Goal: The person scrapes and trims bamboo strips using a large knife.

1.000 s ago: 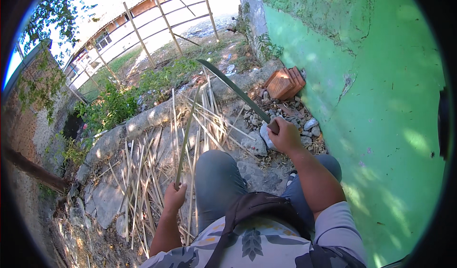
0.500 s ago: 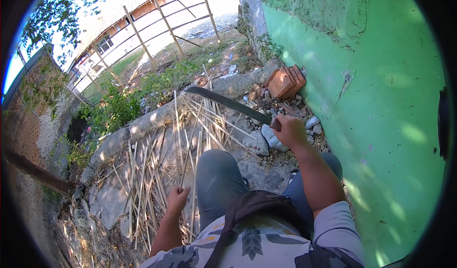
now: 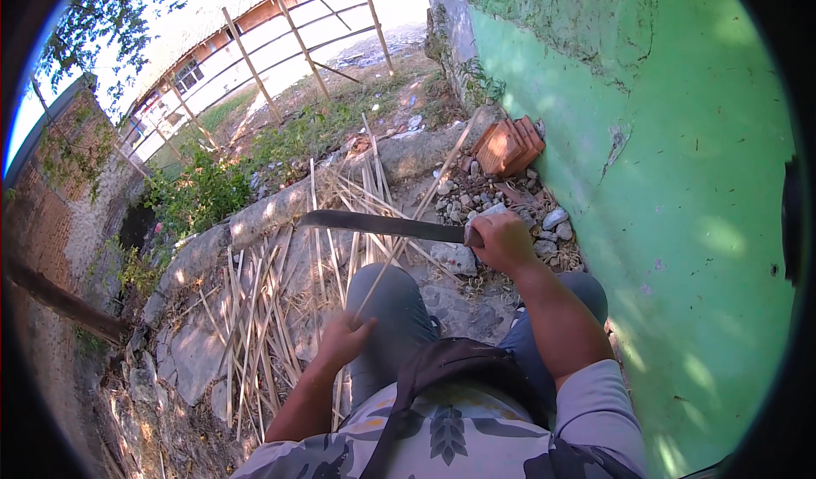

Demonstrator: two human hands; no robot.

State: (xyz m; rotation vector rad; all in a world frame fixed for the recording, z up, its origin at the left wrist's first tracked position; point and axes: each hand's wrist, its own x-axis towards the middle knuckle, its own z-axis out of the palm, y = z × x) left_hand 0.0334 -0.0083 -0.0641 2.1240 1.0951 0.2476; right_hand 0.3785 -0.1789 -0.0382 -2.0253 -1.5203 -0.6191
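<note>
Right hand clenched around handle of a machete, dark blade held roughly level, pointing left across the middle of the scene, tip ending above the cane pile near the concrete curb. Left hand closed on a thin bamboo strip, gripping its near end just left of the raised left knee; strip slanting up and right, far end reaching toward the stacked roof tiles. Blade crossing over the strip about midway along; touching or just above, cannot tell. More split bamboo strips scattered on the ground left of and beyond the knee, mostly lying near-to-far, some fanned out further away. Low concrete curb running diagonally behind the pile, from near left to far right. Stacked reddish roof tiles leaning at the foot of the green wall on the right, far from the body. Loose stones and rubble just beyond the right hand, between tiles and wrist. Grey trousers on both legs, patterned shirt and dark strap at near edge. Weeds and shrubs past the curb on the left, bamboo pole fence far back, brick wall at far left edge.
</note>
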